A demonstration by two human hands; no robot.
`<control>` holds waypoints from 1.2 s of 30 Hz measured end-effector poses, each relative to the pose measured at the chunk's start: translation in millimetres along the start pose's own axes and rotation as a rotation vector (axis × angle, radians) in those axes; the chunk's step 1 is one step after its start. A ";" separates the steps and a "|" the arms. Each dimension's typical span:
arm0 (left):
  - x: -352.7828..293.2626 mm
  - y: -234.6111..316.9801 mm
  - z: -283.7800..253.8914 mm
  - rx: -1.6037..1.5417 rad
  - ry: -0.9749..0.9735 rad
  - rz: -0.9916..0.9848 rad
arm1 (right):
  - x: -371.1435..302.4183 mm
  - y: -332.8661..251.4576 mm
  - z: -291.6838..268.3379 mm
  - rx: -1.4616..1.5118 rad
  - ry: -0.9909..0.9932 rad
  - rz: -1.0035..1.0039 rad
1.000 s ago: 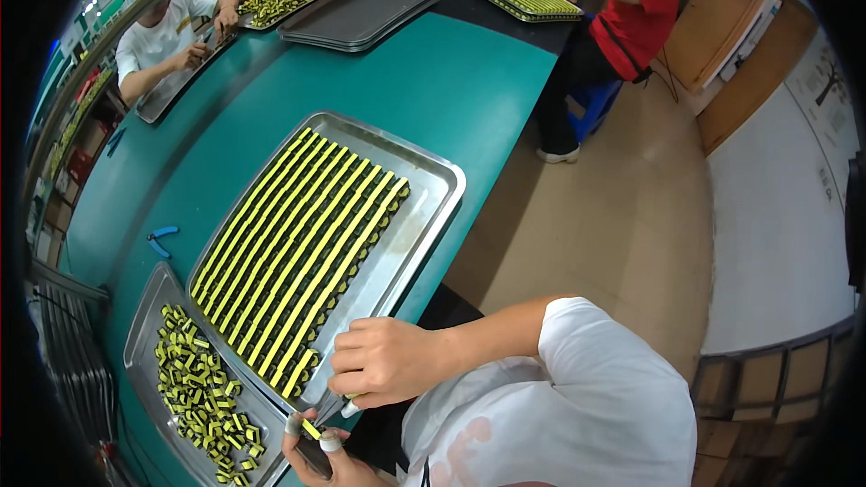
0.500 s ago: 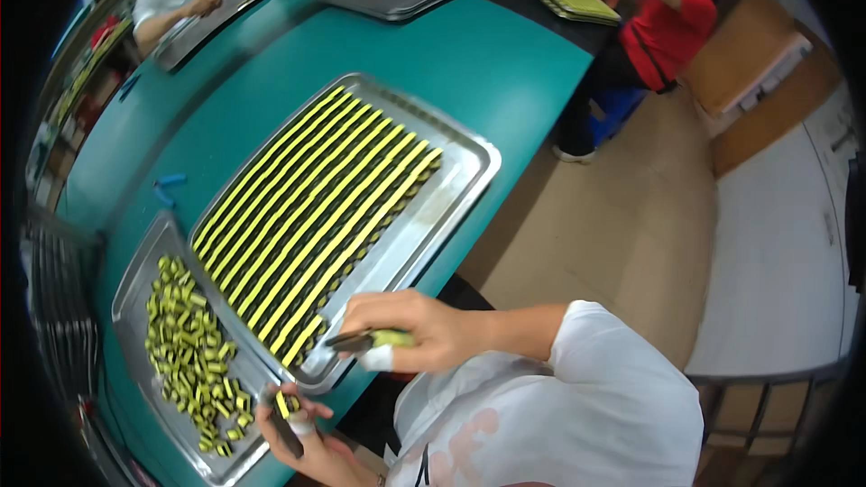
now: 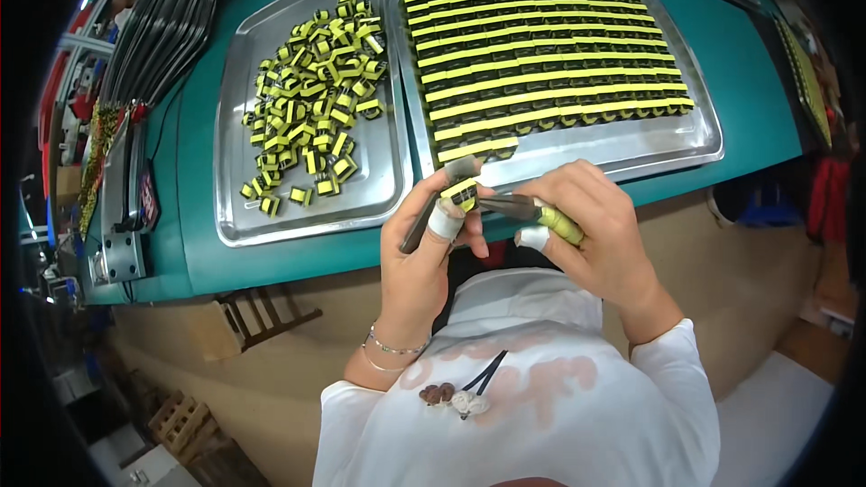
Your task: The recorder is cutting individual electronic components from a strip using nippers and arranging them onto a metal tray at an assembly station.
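My left hand (image 3: 422, 239) pinches a small transformer (image 3: 461, 192) with a black body and yellow tape, in front of my chest. A dark, narrow strip (image 3: 418, 229) lies along that palm; its kind is unclear. White wrap covers the thumb, grey wrap a fingertip. My right hand (image 3: 591, 225), its thumb also wrapped, is closed round a dark-jawed tool that looks like pliers (image 3: 514, 206), with a yellow-green handle. The tips are at the transformer; whether they touch cannot be made out. Beyond stands a metal tray (image 3: 622, 158) with rows of transformers (image 3: 550, 54).
A second metal tray (image 3: 236, 117) on the left bears a loose heap of similar transformers (image 3: 316, 90). Both trays stand on the green table (image 3: 262, 275). Several dark stacked trays (image 3: 167, 36) rise at the left. A wooden stool (image 3: 257, 320) is under the table edge.
My view has swung toward the left and down onto my hands. The hands, apart before, have come together, with the pliers brought to the transformer in my left hand.
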State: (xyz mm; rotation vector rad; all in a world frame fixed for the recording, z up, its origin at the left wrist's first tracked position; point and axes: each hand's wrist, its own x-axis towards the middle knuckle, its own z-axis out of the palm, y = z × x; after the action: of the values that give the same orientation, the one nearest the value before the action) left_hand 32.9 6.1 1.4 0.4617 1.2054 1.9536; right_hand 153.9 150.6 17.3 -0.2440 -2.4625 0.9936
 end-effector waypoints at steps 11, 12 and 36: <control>-7.9 -2.5 -6.8 0.115 0.015 0.041 | -0.9 -8.6 2.9 -0.082 0.024 -0.022; -7.8 -2.5 -6.0 0.116 0.016 0.039 | -1.3 -8.6 3.1 -0.096 0.025 -0.030; -15.4 -5.8 3.0 0.065 0.057 0.115 | -12.5 -2.0 15.5 0.568 0.152 0.146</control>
State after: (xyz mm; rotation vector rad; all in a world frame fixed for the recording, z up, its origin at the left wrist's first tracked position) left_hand 47.0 -2.6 -0.8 0.5222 1.3065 2.0421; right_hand 157.2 135.6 4.5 -0.2949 -1.9508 1.6181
